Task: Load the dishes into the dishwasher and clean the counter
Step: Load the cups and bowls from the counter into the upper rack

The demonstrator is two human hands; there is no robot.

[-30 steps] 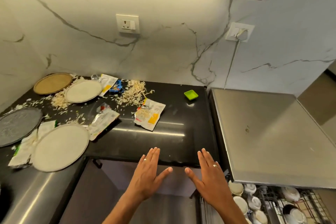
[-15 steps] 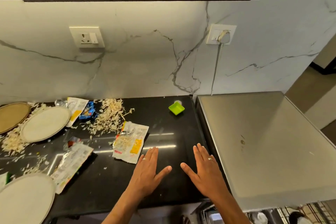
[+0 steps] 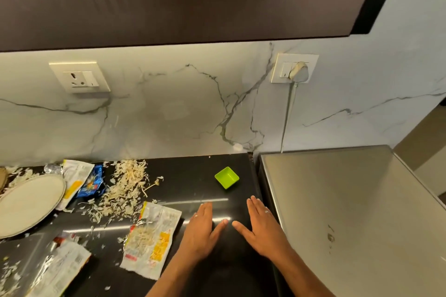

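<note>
Both hands are held flat, palms down, fingers straight, over the black counter (image 3: 193, 176); nothing is gripped. The left hand (image 3: 201, 231) and right hand (image 3: 261, 229) are set side by side, thumbs pointed at each other with a small gap between. Contact with the counter cannot be told. A ring is seen on each hand.

A green tub (image 3: 226, 177) is placed just beyond the fingertips, near the counter's right edge. A torn wrapper (image 3: 152, 241) is laid just left of the left hand. Shredded scraps (image 3: 123, 188) are scattered further left, beside a blue packet (image 3: 90, 183) and a white packet (image 3: 74, 181). A plate (image 3: 26, 202) is seen at the left edge, and a foil wrapper (image 3: 58, 270) at bottom left. The steel top (image 3: 350, 212) is located right of the counter. A plug (image 3: 298, 71) is fitted in the wall socket above it.
</note>
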